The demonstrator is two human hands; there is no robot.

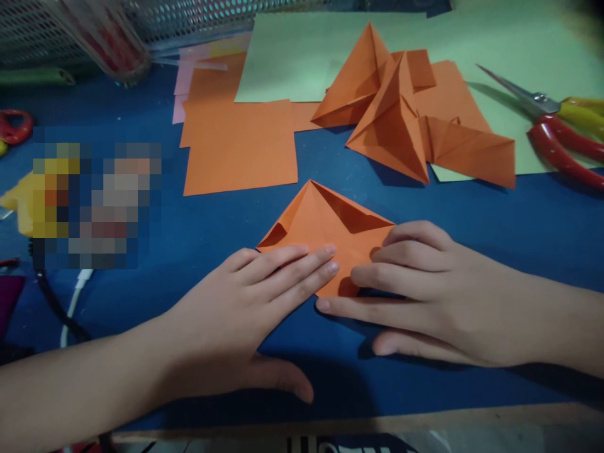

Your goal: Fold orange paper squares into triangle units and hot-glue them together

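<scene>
A partly folded sheet of orange paper lies on the blue tabletop between my hands, its top corner pointing away from me and flaps folded in along both upper edges. My left hand rests on its left part, fingers stretched out and thumb apart. My right hand touches its right side, with the index finger extended near the bottom corner and the other fingers bent on the paper. The fingers cover much of the sheet's lower half.
Behind stand folded orange paper pieces, beside flat orange sheets and green paper. Scissors with red and yellow handles lie at right. A clear cup, a yellow object and a white cable are at left.
</scene>
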